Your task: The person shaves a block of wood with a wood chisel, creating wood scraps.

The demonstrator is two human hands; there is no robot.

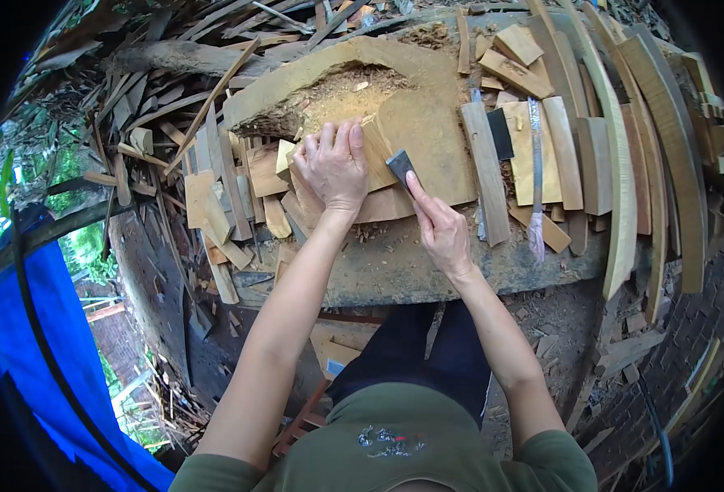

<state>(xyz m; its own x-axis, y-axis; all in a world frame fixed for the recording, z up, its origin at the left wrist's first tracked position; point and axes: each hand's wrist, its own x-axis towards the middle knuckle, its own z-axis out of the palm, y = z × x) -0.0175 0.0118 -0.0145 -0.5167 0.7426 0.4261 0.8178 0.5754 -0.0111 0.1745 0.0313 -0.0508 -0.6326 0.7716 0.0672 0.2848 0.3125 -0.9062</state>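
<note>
Right grip (pixel 444 234) clamps the tool (pixel 399 166), long axis pointing forward-left toward the block (pixel 377 149); left grip (pixel 331 164) covers it, closure unclear.

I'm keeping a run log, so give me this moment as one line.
left hand: on wooden block | right hand: gripping dark flat tool | nearby: hollowed wooden slab

No text or number readable. Printed graphic (pixel 390 441) on chest of green shirt (pixel 460 447), nearer to body than left hand (pixel 329 166) and right hand (pixel 442 234): dark and pale marks, red spot, too small for reading. Pale-blue patch (pixel 335 366), bodyward from left hand: unclear if label.
</note>
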